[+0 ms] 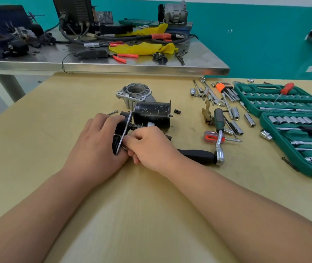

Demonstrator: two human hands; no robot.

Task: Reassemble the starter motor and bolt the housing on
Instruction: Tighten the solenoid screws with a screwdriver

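Starter motor body lies mid-frame, axis left-right. Left hand grips the end plate at its left end; right hand pinches the plate's edge.

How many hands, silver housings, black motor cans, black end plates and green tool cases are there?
Hands: 2 (left hand, right hand)
Silver housing: 1
Black motor can: 1
Black end plate: 1
Green tool case: 1
Total: 6

No legible text, label, brand or number anywhere
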